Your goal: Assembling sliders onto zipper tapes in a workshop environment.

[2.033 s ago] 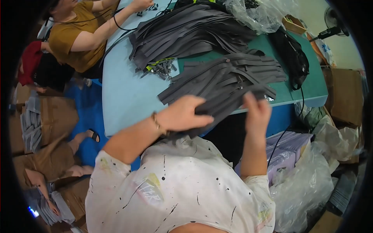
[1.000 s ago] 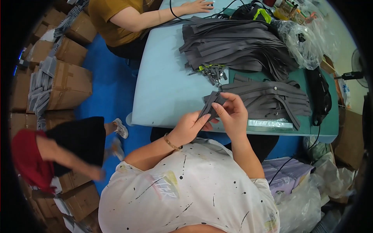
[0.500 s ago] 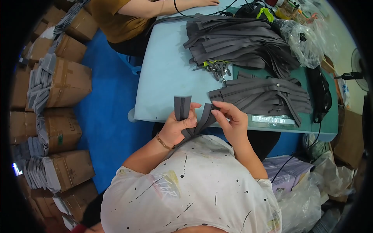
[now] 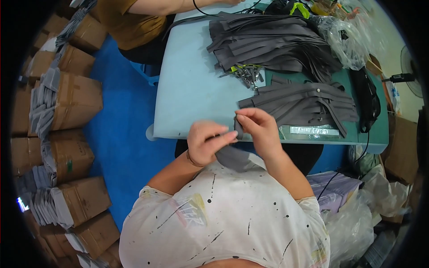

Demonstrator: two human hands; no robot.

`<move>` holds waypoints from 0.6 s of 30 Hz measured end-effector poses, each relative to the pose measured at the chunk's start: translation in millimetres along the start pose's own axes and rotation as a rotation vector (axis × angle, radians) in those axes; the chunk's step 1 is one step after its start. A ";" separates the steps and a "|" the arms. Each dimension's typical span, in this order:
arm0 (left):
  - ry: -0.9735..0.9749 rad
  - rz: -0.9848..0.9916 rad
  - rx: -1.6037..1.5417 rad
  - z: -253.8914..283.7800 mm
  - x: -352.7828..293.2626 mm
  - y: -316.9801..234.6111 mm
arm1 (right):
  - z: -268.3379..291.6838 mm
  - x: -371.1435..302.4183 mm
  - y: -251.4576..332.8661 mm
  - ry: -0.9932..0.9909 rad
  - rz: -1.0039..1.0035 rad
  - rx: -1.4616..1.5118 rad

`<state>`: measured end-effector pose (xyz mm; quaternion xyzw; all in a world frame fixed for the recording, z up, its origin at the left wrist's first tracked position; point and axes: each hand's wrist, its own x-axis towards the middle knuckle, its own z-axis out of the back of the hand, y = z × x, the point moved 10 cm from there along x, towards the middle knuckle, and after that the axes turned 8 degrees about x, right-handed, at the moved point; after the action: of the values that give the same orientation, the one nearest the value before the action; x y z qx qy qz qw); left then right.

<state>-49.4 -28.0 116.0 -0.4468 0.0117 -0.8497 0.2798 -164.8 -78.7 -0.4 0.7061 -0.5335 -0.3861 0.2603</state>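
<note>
A dark grey zipper (image 4: 233, 158) is between my two hands, just off the table's near edge. My right hand (image 4: 260, 129) pinches its upper end between thumb and fingertips. Beside it my left hand (image 4: 206, 140) is closed on the zipper a little lower, thumb and fingers together, slightly blurred. The rest of the strip bends down against my shirt. Past my right hand lies a fanned bundle of grey zippers (image 4: 295, 100) on the table. Beyond that bundle rests a small heap of metal zipper sliders (image 4: 246, 75), and a bigger zipper pile (image 4: 272, 42) lies farther back.
The pale blue table (image 4: 192, 80) has a green mat on its right side. Clear plastic bags (image 4: 346, 38) and a black pouch (image 4: 364, 105) lie to the right. A co-worker's arm (image 4: 165, 6) rests at the far left. Cardboard boxes (image 4: 78, 100) holding grey strips line the left.
My hands have come closer together. The zipper ends that stood up apart are now drawn together, and the strip's lower part has swung out below my left hand.
</note>
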 end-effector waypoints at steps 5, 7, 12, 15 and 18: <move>-0.243 1.017 -0.960 -35.0 -34.3 89.9 | -30.9 27.8 92.3 -0.065 0.890 -1.507; -0.232 1.156 -1.004 -47.2 -40.7 108.2 | -27.5 46.0 80.9 -0.016 0.804 -1.699; -0.057 1.396 -1.162 -69.9 -65.1 118.7 | -17.2 61.5 64.7 0.061 0.674 -1.899; 0.006 1.429 -1.185 -71.8 -62.9 111.3 | -10.6 60.2 81.2 0.006 0.631 -1.648; 0.035 1.408 -1.165 -70.1 -53.9 108.9 | 3.6 59.2 64.3 0.141 0.225 -0.591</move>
<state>-28.5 -109.7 3.9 -0.3939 0.7127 -0.3492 0.4636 -195.4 -154.0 31.9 0.5615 -0.4537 -0.4434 0.5313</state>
